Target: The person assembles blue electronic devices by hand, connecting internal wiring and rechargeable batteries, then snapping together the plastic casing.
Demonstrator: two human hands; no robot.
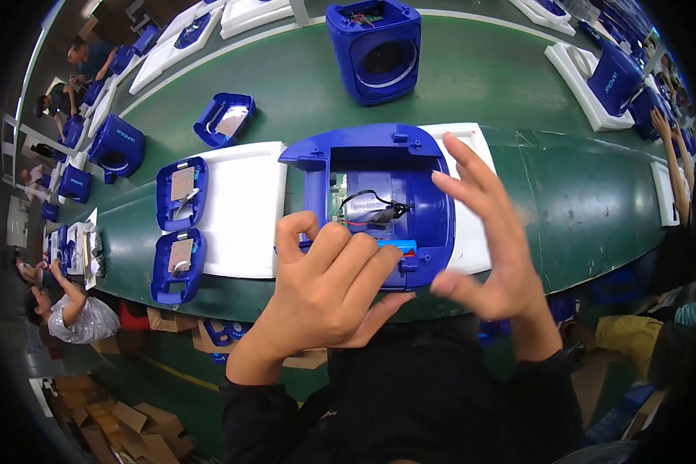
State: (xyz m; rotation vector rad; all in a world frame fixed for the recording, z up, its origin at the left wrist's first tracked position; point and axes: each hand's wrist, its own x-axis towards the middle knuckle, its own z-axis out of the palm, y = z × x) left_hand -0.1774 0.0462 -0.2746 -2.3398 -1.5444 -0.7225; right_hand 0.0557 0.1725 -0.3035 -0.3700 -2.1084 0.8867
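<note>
A blue plastic speaker housing [446, 203] lies open side up in front of me. Inside it are a green circuit board [338, 193], black and red wires [373, 207] and a light blue cylinder [400, 246] that looks like a battery. Over the housing's near left part is my left hand [325, 286], its fingers curled in and the thumb stretched to the right; whatever they may hold is hidden. My right hand [496, 240] is raised at the housing's right side, fingers spread, thumb slightly blurred, nothing in it.
White foam pads [243, 213] lie under and beside the housing on the green bench [595, 209]. Blue panels with boards [182, 193] stand at the left, another [226, 120] farther back. A blue speaker box [373, 54] stands beyond. Other people work at both sides.
</note>
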